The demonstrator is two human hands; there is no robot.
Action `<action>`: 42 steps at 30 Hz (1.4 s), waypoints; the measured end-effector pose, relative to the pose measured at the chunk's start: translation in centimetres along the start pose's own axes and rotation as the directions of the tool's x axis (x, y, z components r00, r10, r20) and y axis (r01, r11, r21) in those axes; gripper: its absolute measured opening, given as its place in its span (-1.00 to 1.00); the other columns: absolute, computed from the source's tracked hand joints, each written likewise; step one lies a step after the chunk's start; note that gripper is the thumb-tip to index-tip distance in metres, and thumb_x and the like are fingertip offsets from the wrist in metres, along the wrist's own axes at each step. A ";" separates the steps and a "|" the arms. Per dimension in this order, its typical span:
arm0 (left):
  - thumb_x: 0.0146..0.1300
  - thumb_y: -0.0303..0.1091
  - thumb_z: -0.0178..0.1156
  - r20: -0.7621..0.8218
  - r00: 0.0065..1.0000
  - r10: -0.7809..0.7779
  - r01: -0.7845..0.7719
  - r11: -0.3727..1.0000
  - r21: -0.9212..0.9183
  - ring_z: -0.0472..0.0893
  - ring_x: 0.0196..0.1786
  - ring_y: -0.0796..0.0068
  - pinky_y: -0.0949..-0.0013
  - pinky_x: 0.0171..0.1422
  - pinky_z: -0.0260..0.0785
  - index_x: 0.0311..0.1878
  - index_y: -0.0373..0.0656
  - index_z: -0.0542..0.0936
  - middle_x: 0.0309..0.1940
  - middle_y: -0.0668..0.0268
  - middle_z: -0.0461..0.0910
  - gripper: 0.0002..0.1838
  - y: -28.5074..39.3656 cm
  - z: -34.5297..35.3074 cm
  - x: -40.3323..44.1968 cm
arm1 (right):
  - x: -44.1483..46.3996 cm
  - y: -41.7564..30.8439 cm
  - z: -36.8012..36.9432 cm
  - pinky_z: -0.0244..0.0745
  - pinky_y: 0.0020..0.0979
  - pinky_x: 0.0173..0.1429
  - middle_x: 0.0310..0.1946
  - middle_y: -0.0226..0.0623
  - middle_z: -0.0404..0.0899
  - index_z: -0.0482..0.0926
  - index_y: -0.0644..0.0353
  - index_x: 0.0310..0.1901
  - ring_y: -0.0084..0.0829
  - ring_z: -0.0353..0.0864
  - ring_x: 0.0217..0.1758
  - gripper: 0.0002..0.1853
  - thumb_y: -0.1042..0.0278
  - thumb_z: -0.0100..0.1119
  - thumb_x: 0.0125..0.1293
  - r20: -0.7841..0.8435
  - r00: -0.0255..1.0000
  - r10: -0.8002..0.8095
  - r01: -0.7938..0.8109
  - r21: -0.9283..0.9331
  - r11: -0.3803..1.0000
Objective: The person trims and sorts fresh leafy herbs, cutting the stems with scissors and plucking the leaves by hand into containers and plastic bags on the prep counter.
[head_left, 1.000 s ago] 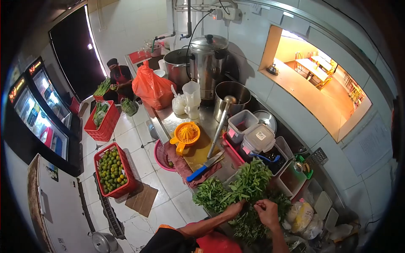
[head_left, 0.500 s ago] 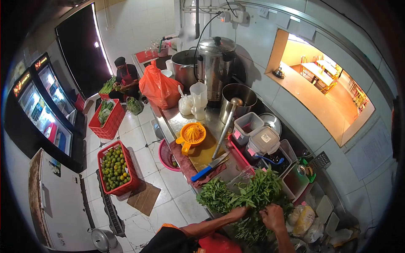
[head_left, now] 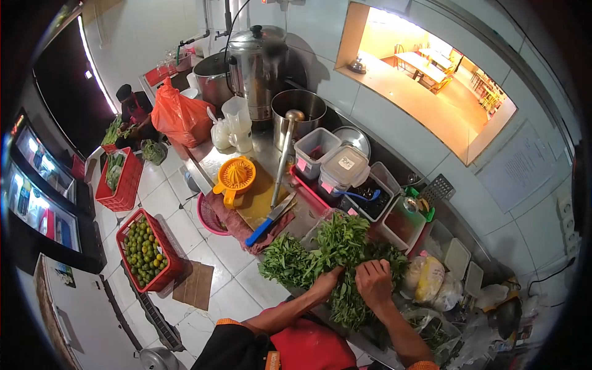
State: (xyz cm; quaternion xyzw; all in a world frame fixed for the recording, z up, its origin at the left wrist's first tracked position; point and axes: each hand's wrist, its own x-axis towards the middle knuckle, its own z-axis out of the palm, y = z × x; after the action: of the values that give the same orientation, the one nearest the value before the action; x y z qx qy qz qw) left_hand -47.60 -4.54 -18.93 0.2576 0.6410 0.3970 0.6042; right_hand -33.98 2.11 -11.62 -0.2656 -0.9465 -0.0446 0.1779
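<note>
A large heap of leafy green herbs lies at the near end of the steel counter, with stems and leaves hanging toward me. My left hand is closed on stems at the heap's near side, its fingertips partly buried in leaves. Close beside it, my right hand has its fingers curled down into the same greens, gripping some of them. Left of the heap, a blue-handled knife lies across a cutting board, with a reddish cloth under the edge.
An orange citrus juicer and a long-handled ladle sit farther back. Plastic tubs line the wall side; bagged goods lie at right. A crate of green citrus stands on the floor. Another person crouches far left.
My view has swung right, so the counter and crates sit farther left in it. My right hand has curled more tightly into the greens beside my left.
</note>
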 end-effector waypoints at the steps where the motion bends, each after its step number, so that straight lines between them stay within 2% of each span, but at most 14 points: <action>1: 0.38 -0.03 -0.13 0.009 1.000 -0.013 0.014 0.998 -0.057 0.50 -0.16 0.24 0.27 -0.05 0.29 0.09 -0.09 0.55 -0.15 0.04 0.58 -0.55 -0.1 0.1 0.4 | 0.0 -0.1 -0.1 0.26 -0.27 -0.03 -0.42 -0.31 0.52 0.55 0.18 -0.37 -0.33 0.51 -0.25 -0.82 0.55 0.30 -0.06 -0.003 1.000 -0.002 0.002 -0.001 1.000; 6: 0.42 -0.21 -0.24 0.015 0.958 0.285 -0.282 0.938 0.200 0.49 -0.17 0.28 0.24 -0.02 0.30 0.19 -0.19 0.44 -0.12 0.09 0.57 -0.57 -1.5 -0.1 0.3 | 0.4 -0.2 -0.2 0.25 -0.28 -0.10 -0.43 -0.24 0.53 0.61 0.22 -0.31 -0.28 0.54 -0.27 -0.88 0.48 0.28 0.07 0.080 0.990 0.117 -0.130 0.169 0.977; 10: 0.45 -0.04 -0.20 -0.012 0.993 0.122 -0.118 0.922 -0.368 0.45 -0.09 0.42 0.42 0.05 0.23 0.09 -0.22 0.51 -0.09 0.28 0.56 -0.52 -2.3 1.2 1.3 | 0.8 0.3 -0.3 0.33 -0.18 -0.17 -0.46 -0.14 0.54 0.61 0.28 -0.34 -0.13 0.55 -0.33 -0.89 0.45 0.24 0.10 0.227 0.948 0.223 -0.285 0.294 0.912; 13: 0.46 0.02 -0.19 0.080 0.990 -0.112 0.135 0.901 -0.412 0.42 0.02 0.46 0.41 0.17 0.18 0.16 -0.30 0.46 0.04 0.26 0.52 -0.45 -1.9 0.4 1.5 | 0.8 1.2 -0.2 0.52 -0.18 -0.14 -0.31 -0.05 0.64 0.63 0.34 -0.32 -0.02 0.64 -0.26 -0.86 0.45 0.19 0.17 0.459 0.833 0.308 -0.521 0.466 0.715; 16: 0.45 0.02 -0.17 0.043 0.999 0.007 0.012 0.893 -0.450 0.40 0.03 0.47 0.42 0.19 0.16 0.17 -0.29 0.46 0.04 0.28 0.51 -0.45 -1.8 0.2 1.0 | 1.2 1.5 -0.6 0.53 -0.19 -0.16 -0.31 -0.07 0.65 0.64 0.33 -0.28 -0.03 0.65 -0.25 -0.85 0.43 0.22 0.16 0.534 0.792 0.297 -0.577 0.492 0.653; 21: 0.49 -0.09 -0.31 0.086 0.996 0.019 -0.009 0.993 -0.118 0.40 0.09 0.36 0.39 0.26 0.12 0.25 -0.29 0.39 0.12 0.24 0.47 -0.47 -1.6 -0.6 0.9 | 1.2 1.0 -1.1 0.40 -0.23 -0.17 -0.46 -0.25 0.56 0.65 0.22 -0.38 -0.25 0.59 -0.29 -0.90 0.45 0.31 0.02 0.356 0.903 0.241 -0.368 0.352 0.860; 24: 0.44 -0.13 -0.15 -0.032 0.991 0.131 -0.127 0.825 -0.550 0.44 -0.11 0.45 0.44 -0.02 0.26 0.09 -0.22 0.47 -0.10 0.33 0.52 -0.60 -4.1 1.0 3.0 | 1.5 0.2 -0.7 0.25 -0.28 -0.10 -0.44 -0.34 0.45 0.60 0.10 -0.48 -0.36 0.48 -0.21 -0.92 0.46 0.29 -0.08 0.159 0.973 0.167 -0.190 0.139 0.972; 27: 0.44 -0.21 -0.17 0.004 0.983 0.182 -0.167 0.907 -0.386 0.44 -0.05 0.43 0.49 0.02 0.25 0.15 -0.25 0.43 -0.01 0.31 0.49 -0.62 -2.0 0.3 1.3 | 1.4 -0.9 -0.7 0.24 -0.30 -0.10 -0.42 -0.35 0.39 0.57 0.15 -0.44 -0.31 0.39 -0.21 -0.90 0.45 0.21 -0.07 -0.003 0.999 0.050 -0.050 -0.106 0.993; 30: 0.43 -0.27 -0.18 0.020 0.975 0.223 -0.206 0.927 -0.313 0.47 -0.09 0.42 0.45 -0.02 0.30 0.12 -0.25 0.44 -0.03 0.31 0.52 -0.64 -3.7 0.3 2.5 | 1.0 -1.4 -0.7 0.25 -0.31 -0.03 -0.42 -0.33 0.41 0.59 0.16 -0.39 -0.31 0.39 -0.17 -0.91 0.43 0.19 0.02 0.056 0.994 0.089 -0.083 -0.095 0.992; 32: 0.42 -0.29 -0.17 0.130 0.975 0.180 -0.055 0.761 -0.647 0.49 -0.14 0.41 0.38 -0.05 0.33 0.07 -0.25 0.46 -0.08 0.29 0.53 -0.67 -3.3 0.0 2.3 | 0.5 -1.0 0.0 0.25 -0.27 -0.01 -0.39 -0.30 0.49 0.59 0.19 -0.39 -0.28 0.43 -0.15 -0.89 0.41 0.21 0.01 0.099 0.983 0.153 -0.146 -0.079 0.986; 36: 0.40 -0.28 -0.13 0.031 0.992 0.126 -0.057 0.633 -0.772 0.47 -0.17 0.39 0.35 -0.04 0.32 0.01 -0.19 0.50 -0.14 0.31 0.54 -0.71 -1.2 0.5 0.4 | 0.1 0.0 0.5 0.26 -0.27 -0.02 -0.42 -0.17 0.60 0.58 0.26 -0.44 -0.24 0.51 -0.18 -0.86 0.41 0.27 -0.04 0.210 0.898 0.386 -0.429 0.235 0.872; 38: 0.39 -0.27 -0.11 0.084 0.988 0.132 -0.051 0.783 -0.620 0.46 -0.11 0.44 0.39 0.04 0.30 0.01 -0.17 0.50 -0.11 0.33 0.52 -0.71 -2.0 -0.2 1.1 | 0.0 0.4 0.9 0.27 -0.26 0.01 -0.47 -0.17 0.60 0.58 0.26 -0.43 -0.24 0.52 -0.21 -0.88 0.44 0.26 -0.05 0.374 0.781 0.500 -0.625 0.473 0.622; 41: 0.39 -0.28 -0.11 0.059 0.987 0.148 -0.060 0.688 -0.723 0.44 -0.08 0.49 0.43 0.07 0.28 0.01 -0.19 0.50 -0.10 0.35 0.49 -0.71 -2.9 0.2 1.4 | 0.4 0.4 -0.2 0.28 -0.28 0.01 -0.40 -0.22 0.59 0.59 0.24 -0.40 -0.28 0.51 -0.18 -0.86 0.46 0.26 -0.06 0.346 0.808 0.477 -0.575 0.286 0.766; 42: 0.39 -0.28 -0.11 0.036 0.960 0.279 -0.217 0.816 -0.535 0.43 -0.09 0.49 0.41 0.06 0.27 0.01 -0.19 0.50 -0.11 0.36 0.49 -0.71 -4.4 0.1 2.3 | 0.4 0.3 -0.3 0.28 -0.28 0.01 -0.40 -0.22 0.59 0.59 0.24 -0.40 -0.28 0.51 -0.18 -0.86 0.46 0.26 -0.06 0.345 0.807 0.479 -0.577 0.286 0.765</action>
State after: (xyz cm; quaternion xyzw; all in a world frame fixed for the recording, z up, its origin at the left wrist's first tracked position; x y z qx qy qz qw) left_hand -47.14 -5.07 -23.80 0.1856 0.4335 0.6173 0.6298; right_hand -34.03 2.50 -11.23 -0.4871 -0.8369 0.2244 0.1091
